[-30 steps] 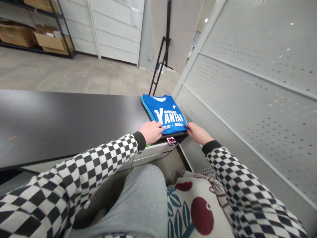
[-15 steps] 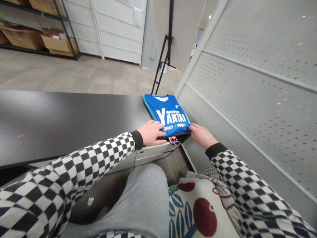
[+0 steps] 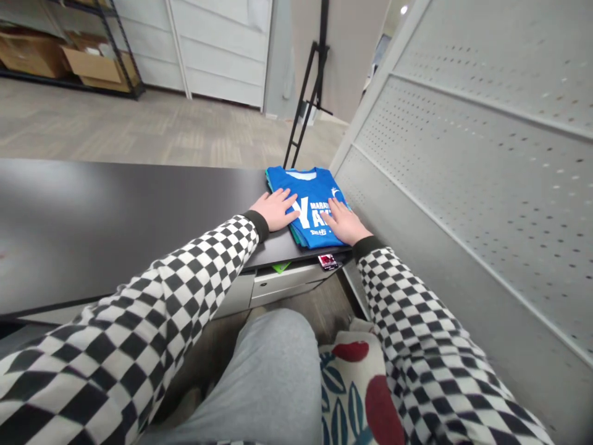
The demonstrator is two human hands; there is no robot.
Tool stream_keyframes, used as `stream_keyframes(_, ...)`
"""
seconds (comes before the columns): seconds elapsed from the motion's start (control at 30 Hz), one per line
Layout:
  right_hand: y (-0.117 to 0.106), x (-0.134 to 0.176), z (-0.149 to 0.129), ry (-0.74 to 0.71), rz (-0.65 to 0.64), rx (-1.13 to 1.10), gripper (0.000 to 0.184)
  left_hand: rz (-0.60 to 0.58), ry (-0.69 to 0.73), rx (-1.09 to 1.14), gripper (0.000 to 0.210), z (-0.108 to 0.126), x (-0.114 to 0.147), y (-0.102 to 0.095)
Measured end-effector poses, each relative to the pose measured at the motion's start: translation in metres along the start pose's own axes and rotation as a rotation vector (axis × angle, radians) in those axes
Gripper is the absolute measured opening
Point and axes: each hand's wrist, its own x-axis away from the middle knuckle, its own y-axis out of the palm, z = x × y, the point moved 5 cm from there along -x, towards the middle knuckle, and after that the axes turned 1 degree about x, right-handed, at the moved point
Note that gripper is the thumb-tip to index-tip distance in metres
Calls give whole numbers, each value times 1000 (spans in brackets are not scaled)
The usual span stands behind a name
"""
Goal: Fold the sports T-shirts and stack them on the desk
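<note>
Hands shifted vs ~0.5 s ago — both off the near hem corners, now up on the front of the blue shirt; shirt itself approx same spot. L hand flat over its left edge, fingers fanned w/ small gaps; R hand palm-down on the right part of the print, fingers a bit parted, no pinch either side. Shirt sits folded, neck away from wearer, atop some green cloth at the right end of the dark table, next to the perforated panel. Status: fold looks done, edges roughly lined up w/ the pile; only leftover prob minor flattening — can't tell what's under the palms. Containers: drawers below tabletop look shut, contents n/a; green item pokes out above them, small red-black card nearby under table edge. Far shelf has an open box w/ white stuff, plus another box, contents unclear.
</note>
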Motion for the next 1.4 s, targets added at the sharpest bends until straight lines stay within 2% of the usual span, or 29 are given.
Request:
stream_keyframes(0.07, 15, 3, 8, 12, -26, -14, 87, 8, 3, 4, 84, -4, 2, 5)
stream_keyframes(0.17, 16, 4, 12, 12, -23, -11, 88, 39, -16, 4, 86, -4, 4, 3)
stream_keyframes(0.3, 2, 2, 14, 41, -78, 8, 89, 66, -73, -1, 87, -4, 14, -2)
stream_keyframes(0.4, -19, 16, 26, 108, 4, -4, 87, 45, -83, -30, 90, -5, 35, -7)
stream_keyframes(0.47, -31, 45, 38, 157, 103, -60, 84, 17, -54, -48, 85, -7, 57, -10)
stream_keyframes(0.53, -34, 90, 48, 187, 166, -146, 83, -4, -10, -42, 74, -9, 86, -13)
stream_keyframes(0.67, -17, 197, 54, 211, 183, -283, 77, 29, 87, 23, 57, -19, 159, -18)
stream_keyframes(0.77, -5, 250, 40, 250, 136, -384, 71, 76, 145, 69, 53, -26, 210, -21)
stream_keyframes(0.83, -9, 261, 15, 238, 144, -476, 70, 82, 168, 98, 53, -30, 236, -22)
stream_keyframes(0.93, -23, 259, -47, 214, 110, -611, 64, 75, 176, 144, 55, -35, 264, -25)
stream_keyframes(1.0, -23, 257, -105, 154, -49, -664, 54, 84, 172, 157, 54, -36, 282, -28)
stream_keyframes(1.03, -19, 258, -137, 77, -170, -669, 50, 97, 172, 155, 53, -37, 293, -30)
stream_keyframes(1.1, -6, 268, -203, -161, -416, -631, 40, 140, 177, 150, 47, -39, 318, -29)
stream_keyframes(1.17, 7, 282, -259, -415, -602, -592, 31, 195, 159, 176, 41, -47, 352, -19)
stream_keyframes(1.23, 10, 289, -299, -590, -662, -584, 27, 229, 79, 249, 40, -65, 393, 6)
stream_keyframes(1.3, -4, 286, -324, -688, -570, -619, 25, 193, -80, 334, 41, -94, 436, 45)
stream_keyframes(1.33, -18, 283, -333, -727, -474, -655, 24, 118, -183, 355, 41, -110, 457, 69)
stream_keyframes(1.4, -53, 277, -345, -825, -286, -722, 24, -182, -475, 335, 37, -141, 496, 121)
